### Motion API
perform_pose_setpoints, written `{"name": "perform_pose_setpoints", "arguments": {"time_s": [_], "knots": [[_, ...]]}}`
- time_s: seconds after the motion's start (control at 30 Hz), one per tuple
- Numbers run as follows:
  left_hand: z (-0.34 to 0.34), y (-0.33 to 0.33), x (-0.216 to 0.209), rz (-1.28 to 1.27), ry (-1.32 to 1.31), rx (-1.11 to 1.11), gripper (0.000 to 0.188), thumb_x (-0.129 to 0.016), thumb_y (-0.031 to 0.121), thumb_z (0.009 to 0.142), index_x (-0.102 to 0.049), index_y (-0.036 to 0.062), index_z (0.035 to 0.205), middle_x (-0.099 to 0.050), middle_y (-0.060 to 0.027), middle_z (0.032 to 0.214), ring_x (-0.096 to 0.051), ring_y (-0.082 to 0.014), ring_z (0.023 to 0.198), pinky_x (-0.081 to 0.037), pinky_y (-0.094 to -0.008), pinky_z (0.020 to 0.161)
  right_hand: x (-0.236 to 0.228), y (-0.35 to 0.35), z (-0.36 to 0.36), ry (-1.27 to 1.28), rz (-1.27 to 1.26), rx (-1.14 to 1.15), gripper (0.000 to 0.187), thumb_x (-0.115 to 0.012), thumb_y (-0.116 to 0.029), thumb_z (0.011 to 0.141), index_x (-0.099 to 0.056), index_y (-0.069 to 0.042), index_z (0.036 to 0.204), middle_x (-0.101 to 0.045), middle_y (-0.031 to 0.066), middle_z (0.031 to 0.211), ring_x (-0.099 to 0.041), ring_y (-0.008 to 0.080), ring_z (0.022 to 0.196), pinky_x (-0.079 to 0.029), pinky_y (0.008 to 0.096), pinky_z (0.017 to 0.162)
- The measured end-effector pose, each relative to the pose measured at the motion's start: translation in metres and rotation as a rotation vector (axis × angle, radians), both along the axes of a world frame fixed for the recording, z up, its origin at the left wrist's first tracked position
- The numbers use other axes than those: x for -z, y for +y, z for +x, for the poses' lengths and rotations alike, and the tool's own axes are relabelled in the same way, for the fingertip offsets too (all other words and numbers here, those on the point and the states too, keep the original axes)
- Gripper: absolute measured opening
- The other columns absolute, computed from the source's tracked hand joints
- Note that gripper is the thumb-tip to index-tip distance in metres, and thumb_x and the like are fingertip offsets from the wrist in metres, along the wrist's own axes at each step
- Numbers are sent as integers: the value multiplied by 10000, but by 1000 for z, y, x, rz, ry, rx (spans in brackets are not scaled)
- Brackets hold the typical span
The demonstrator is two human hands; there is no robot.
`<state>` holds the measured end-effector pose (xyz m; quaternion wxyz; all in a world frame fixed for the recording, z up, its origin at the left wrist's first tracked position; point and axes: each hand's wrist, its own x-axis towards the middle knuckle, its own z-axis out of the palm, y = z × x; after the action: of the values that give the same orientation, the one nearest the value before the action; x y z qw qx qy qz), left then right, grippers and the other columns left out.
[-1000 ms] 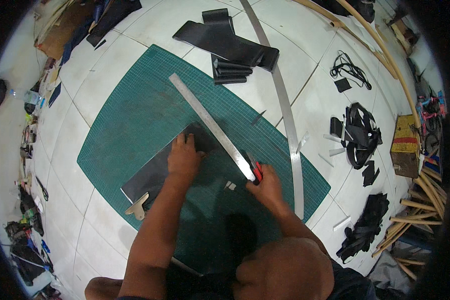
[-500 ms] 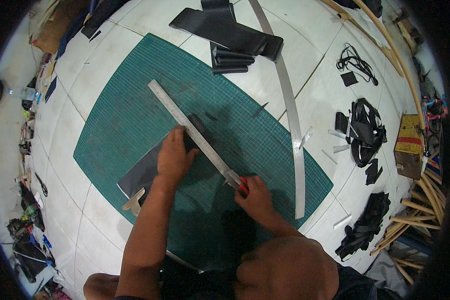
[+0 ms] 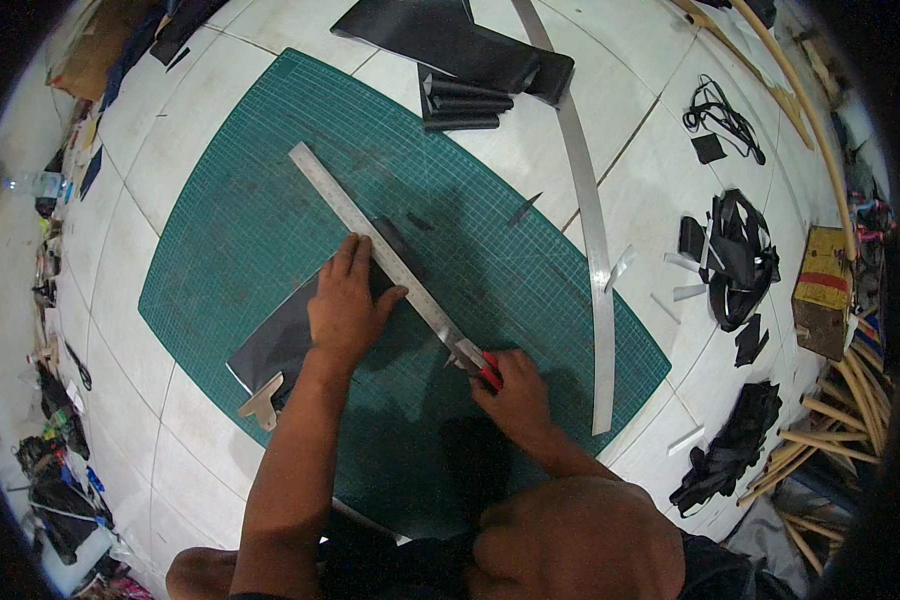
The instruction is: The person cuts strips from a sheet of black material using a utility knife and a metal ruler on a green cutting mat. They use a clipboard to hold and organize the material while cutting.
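Note:
A steel ruler [image 3: 335, 190] lies slantwise over a black sheet [image 3: 280, 340] on a green cutting mat [image 3: 240, 200]. My left hand [image 3: 345, 310] rests flat on the sheet, its fingers stretched out and their tips against the ruler's edge. In my closed right hand [image 3: 518, 398] is a red-handled utility knife [image 3: 490, 370], beside the near end of the ruler. Its blade tip is too small to make out. A metal bulldog clip [image 3: 262, 402] grips the near left corner of the sheet. A narrow strip of the sheet shows beyond the ruler.
Folded black material [image 3: 450, 50] lies past the mat's far edge. A long metal strip [image 3: 595, 260] crosses the mat's right side. To the right are tangled black straps [image 3: 738, 260], a black bundle [image 3: 730, 455], a yellow and red box [image 3: 820, 290] and wooden rods [image 3: 830, 440].
The whole view has shifted slightly. Both hands, the ruler and the knife keep nearly the same places on the mat. A small dark scrap beyond the ruler looks slightly turned.

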<state>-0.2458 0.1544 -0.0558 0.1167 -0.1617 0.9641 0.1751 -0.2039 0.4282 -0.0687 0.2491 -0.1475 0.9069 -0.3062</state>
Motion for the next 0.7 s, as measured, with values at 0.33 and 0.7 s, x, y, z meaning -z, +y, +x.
{"name": "perform_pose_setpoints", "arguments": {"time_s": [0.33,0.7], "knots": [[-3,1,1,-4,17,-3,828,-769,465,824,-433,80,1475,-412,-116,1548,-491,-389,1301,-491,-499,1023,7,3,2,34,-16,-3,430,-813,-241,820,-624,-24,1139,-586,142,1061,-617,303,957,-531,438,797],[-8,-1,-6,10,4,28,831,-777,413,833,-411,50,1485,-408,-134,1525,-485,-368,1324,-536,-478,1005,5,3,2,55,3,-30,430,-818,-260,819,-641,-37,1140,-588,132,1053,-619,282,947,-532,427,784]]}}
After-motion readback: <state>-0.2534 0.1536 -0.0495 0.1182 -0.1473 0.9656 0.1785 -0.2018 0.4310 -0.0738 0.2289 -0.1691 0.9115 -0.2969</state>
